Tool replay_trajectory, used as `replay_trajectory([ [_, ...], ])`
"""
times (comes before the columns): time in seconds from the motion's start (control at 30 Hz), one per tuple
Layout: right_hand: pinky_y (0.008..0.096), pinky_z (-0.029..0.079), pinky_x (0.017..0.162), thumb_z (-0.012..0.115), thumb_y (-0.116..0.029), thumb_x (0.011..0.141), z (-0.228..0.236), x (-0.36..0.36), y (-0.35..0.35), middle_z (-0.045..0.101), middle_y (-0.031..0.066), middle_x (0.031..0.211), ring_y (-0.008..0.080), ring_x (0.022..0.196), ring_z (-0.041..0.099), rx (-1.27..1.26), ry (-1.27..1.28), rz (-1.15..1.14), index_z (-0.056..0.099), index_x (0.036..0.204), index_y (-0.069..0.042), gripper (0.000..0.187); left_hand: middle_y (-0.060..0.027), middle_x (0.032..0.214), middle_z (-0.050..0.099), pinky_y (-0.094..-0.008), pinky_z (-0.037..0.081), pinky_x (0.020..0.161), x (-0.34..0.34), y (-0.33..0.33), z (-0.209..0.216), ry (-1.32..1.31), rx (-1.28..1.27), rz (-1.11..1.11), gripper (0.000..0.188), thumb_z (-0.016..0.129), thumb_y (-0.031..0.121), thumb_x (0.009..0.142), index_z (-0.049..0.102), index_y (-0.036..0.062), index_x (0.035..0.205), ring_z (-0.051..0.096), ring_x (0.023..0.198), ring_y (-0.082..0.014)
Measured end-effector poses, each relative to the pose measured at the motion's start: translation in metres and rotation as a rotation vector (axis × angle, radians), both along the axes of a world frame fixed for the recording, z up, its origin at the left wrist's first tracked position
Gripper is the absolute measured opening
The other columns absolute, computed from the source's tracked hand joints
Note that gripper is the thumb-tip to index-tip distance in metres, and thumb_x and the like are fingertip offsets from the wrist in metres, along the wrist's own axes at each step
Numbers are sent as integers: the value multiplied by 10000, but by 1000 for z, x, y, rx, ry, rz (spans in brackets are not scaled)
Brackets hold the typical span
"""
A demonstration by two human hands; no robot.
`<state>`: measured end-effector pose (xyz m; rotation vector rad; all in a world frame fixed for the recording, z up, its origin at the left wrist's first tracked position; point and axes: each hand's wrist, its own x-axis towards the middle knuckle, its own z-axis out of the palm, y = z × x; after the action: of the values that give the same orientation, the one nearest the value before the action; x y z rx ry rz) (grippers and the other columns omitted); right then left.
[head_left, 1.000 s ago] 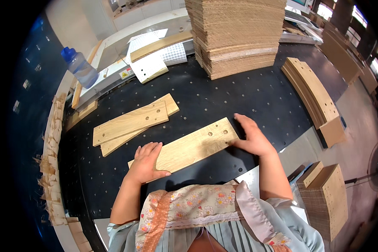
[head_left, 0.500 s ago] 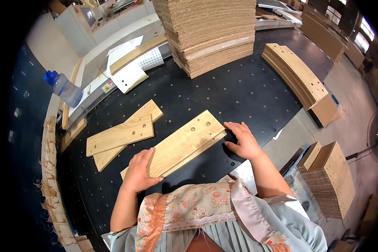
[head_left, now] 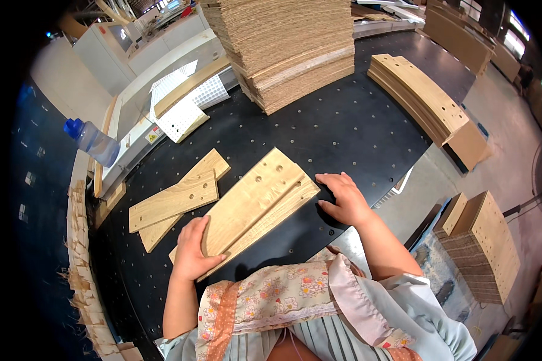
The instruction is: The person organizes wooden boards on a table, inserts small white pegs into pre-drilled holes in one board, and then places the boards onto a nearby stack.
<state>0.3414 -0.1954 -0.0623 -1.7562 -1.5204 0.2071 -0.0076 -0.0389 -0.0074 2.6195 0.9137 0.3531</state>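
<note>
Two wooden boards lie stacked at a slant in front of me. The upper board [head_left: 253, 195] has round holes near its far right end and is offset to the far left. A strip of the lower board [head_left: 277, 212], also drilled, shows along its near side. My left hand [head_left: 193, 249] is closed over the left end of the upper board, thumb at the near edge. Just off the lower board's right end, my right hand [head_left: 345, 200] is open, fingers and thumb apart around the corner. To the left, a drilled board [head_left: 174, 201] lies across another board [head_left: 214, 163].
A tall stack of boards [head_left: 283, 54] stands on the black dotted table [head_left: 319, 141]. At the far right is a pile of drilled boards [head_left: 418, 96]; more boards [head_left: 482, 253] stand lower right. A water bottle [head_left: 93, 141] and white perforated sheets [head_left: 180, 120] are left.
The upper board has slid away to the far left over the lower one, so more of the lower board shows. My left hand moved with it. The whole view has shifted slightly.
</note>
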Motion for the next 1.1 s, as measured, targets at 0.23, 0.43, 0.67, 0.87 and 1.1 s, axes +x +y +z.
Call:
replay_trajectory([
  [0.23, 489, 297, 1048, 686, -122, 715, -4, 1, 0, 575, 143, 1147, 291, 1182, 477, 27, -21, 3, 499, 1236, -67, 557, -166, 1320, 398, -416, 288, 1048, 14, -17, -8, 171, 8, -21, 982, 859, 179, 499, 374, 70, 1346, 362, 1236, -351],
  [0.43, 481, 289, 1056, 690, -109, 704, -1, 0, 0, 569, 140, 1162, 300, 1182, 479, 3, -13, 1, 501, 1238, -67, 568, -169, 1315, 390, -417, 293, 1041, 14, -12, -11, 202, 59, -67, 972, 848, 204, 523, 364, 71, 1356, 365, 1227, -353],
  [0.67, 495, 267, 1064, 684, -102, 706, -3, 2, -1, 571, 121, 1174, 293, 1168, 487, -6, 1, 25, 497, 1247, -74, 573, -170, 1294, 412, -416, 311, 1019, 20, -9, -8, 212, 11, -40, 927, 822, 214, 495, 422, 67, 1319, 393, 1196, -350],
  [0.87, 486, 252, 1072, 653, -72, 705, -4, 9, -2, 585, 106, 1178, 285, 1160, 490, -21, 93, 124, 467, 1283, -83, 607, -176, 1265, 434, -449, 320, 972, 13, -12, -10, 154, 130, -68, 839, 796, 282, 499, 491, 108, 1261, 422, 1156, -357],
  [1.1, 366, 382, 971, 635, -68, 742, -4, 4, 8, 591, 99, 1182, 217, 1081, 535, 42, 526, 122, 439, 1298, -36, 590, -178, 1272, 423, -475, 314, 935, 10, -16, -10, 101, 382, -125, 796, 791, 263, 482, 516, 134, 1217, 429, 1136, -365],
])
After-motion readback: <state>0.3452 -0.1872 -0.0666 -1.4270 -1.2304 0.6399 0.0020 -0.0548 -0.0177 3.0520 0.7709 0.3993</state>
